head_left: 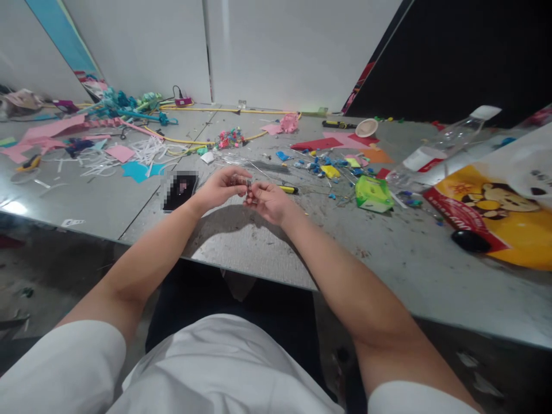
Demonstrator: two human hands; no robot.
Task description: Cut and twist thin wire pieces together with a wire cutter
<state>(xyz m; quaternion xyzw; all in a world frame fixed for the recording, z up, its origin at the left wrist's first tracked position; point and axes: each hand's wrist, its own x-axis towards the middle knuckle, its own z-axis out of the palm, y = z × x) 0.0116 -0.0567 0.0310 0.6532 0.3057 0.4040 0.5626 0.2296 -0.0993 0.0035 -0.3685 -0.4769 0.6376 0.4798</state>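
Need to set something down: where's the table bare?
Between your right forearm and the yellow bag, nearer than the green packet, specks aside. Also left of the black device, nearer than the white strips. Beyond your right hand, blue bits and red paper crowd the table.

Both arms, bare below short white sleeves [73, 362], converge in front of the torso [228, 368]. The left forearm [161, 241] slants forward and inward from the lower left; the right forearm [336, 261] mirrors it from the lower right. The left hand [224, 187] is arched, fingers bent toward the right, the left thumb [236, 190] extended beneath them. The right hand [268, 202] lies slightly nearer the body, its lower fingers curled inward. The fingertips of both hands meet closely — whether each pinch is fully closed is too small to tell.
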